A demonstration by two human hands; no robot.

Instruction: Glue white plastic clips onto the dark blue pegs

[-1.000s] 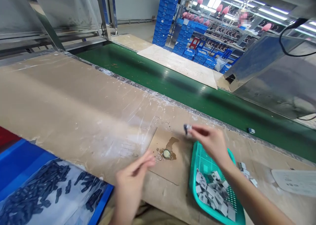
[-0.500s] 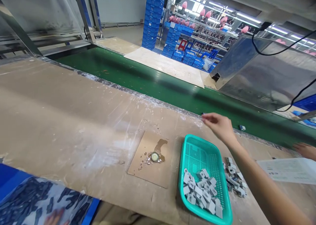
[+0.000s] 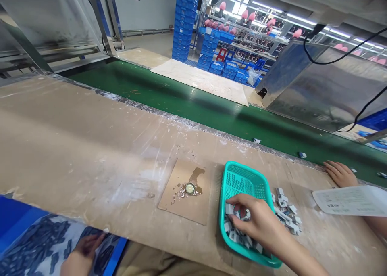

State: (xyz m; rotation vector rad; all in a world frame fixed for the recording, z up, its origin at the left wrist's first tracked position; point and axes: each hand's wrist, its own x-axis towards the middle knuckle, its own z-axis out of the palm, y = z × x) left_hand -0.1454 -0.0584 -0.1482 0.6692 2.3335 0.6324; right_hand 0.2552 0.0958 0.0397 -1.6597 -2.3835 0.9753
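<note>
My right hand [image 3: 256, 217] reaches into a teal mesh basket [image 3: 222, 203], with thumb and fingers pinching a small grey plastic block [image 3: 229, 208]. More grey blocks [image 3: 237, 237] lie heaped beneath the fingers, partly covered by the hand. At lower left, my left hand [image 3: 80, 254] is down in a blue bin [image 3: 119, 254] among black plastic parts [image 3: 39, 239]. Its fingers are bent together; whatever they grip is hidden. Left of the basket, a cardboard square [image 3: 172, 203] carries a small round cap-like piece [image 3: 190, 189] in a wet, shiny patch.
Beyond the table [image 3: 90, 147] runs a green conveyor belt [image 3: 181, 102], bearing small grey-and-blue parts [image 3: 256, 141]. Loose grey pieces [image 3: 286, 211] lie right of the basket. Another person's hand [image 3: 340, 173] rests at the belt edge, near a printed white sheet [image 3: 350, 199].
My right hand has drawn back from the belt edge into the basket and pinched a grey block. A small part now lies on the belt there. The other person's hand moved left.
</note>
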